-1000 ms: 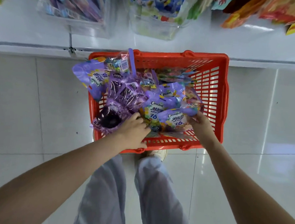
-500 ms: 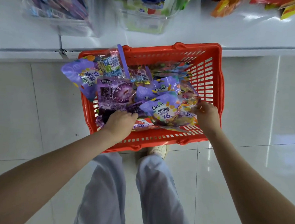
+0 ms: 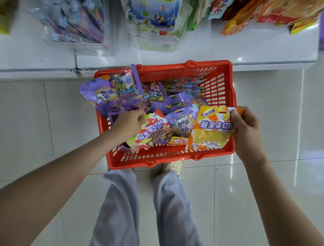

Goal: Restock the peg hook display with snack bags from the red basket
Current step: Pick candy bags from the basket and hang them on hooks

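Observation:
A red basket point(image 3: 228, 94) stands on the floor against the white display base, filled with several snack bags, mostly purple ones point(image 3: 181, 120). My right hand point(image 3: 246, 130) pinches the top corner of an orange-and-yellow snack bag point(image 3: 210, 132) and holds it over the basket's near right corner. My left hand point(image 3: 128, 123) grips the top of a red-and-white snack bag point(image 3: 152, 132), lifted from the pile at the near left. Snack bags point(image 3: 152, 13) hang on the display above the basket.
The white base shelf point(image 3: 247, 50) runs across the top, with hanging orange bags point(image 3: 264, 8) at the right and clear packs point(image 3: 75, 22) at the left. Glossy white floor tiles surround the basket. My legs and a shoe point(image 3: 175, 167) are just behind it.
Both hands have come up out of the pile, each with a bag: the right pulled out the orange-and-yellow bag, the left the red-and-white one. The view tilted up slightly.

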Demonstrator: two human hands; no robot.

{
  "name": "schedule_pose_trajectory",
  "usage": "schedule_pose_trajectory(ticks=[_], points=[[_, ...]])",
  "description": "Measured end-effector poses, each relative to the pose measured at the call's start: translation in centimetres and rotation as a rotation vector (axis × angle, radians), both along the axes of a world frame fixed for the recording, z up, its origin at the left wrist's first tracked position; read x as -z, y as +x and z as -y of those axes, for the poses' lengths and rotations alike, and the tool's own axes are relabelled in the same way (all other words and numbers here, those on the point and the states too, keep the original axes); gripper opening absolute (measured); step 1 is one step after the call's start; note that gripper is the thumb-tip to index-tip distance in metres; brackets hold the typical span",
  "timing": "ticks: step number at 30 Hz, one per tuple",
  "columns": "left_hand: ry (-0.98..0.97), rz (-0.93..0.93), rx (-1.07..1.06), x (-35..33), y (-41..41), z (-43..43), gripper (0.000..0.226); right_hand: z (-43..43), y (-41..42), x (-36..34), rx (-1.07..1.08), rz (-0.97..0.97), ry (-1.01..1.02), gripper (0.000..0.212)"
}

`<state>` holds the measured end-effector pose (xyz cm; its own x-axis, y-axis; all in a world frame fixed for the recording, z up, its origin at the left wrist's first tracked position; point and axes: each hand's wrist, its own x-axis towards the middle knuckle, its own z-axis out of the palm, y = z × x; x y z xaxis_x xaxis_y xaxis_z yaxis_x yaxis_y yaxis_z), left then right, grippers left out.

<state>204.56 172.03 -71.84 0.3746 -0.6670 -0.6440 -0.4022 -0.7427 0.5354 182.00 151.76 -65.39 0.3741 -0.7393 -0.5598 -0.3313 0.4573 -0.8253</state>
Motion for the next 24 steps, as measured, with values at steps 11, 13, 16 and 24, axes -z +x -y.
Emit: schedule_pose_trajectory(ticks=[11,13,16,24], points=[[-0.184,-0.315,-0.213,-10.0,4.6,2.0,0.023,-3.7,7.1,-6.5,-0.416,-0.175,-0.158,0.015],[-0.216,-0.287,-0.169,-14.1,5.6,2.6,0.023,-4.2,9.9,-9.8,-0.567,-0.215,-0.254,0.010],[-0.290,-0.237,-0.145,-21.1,7.2,2.9,0.020,-4.5,13.4,-15.8,-0.777,-0.256,-0.390,0.032],[-0.416,-0.075,-0.179,-41.2,10.3,1.2,0.022,-4.9,18.9,-34.4,-0.543,-0.128,-0.570,0.012]])
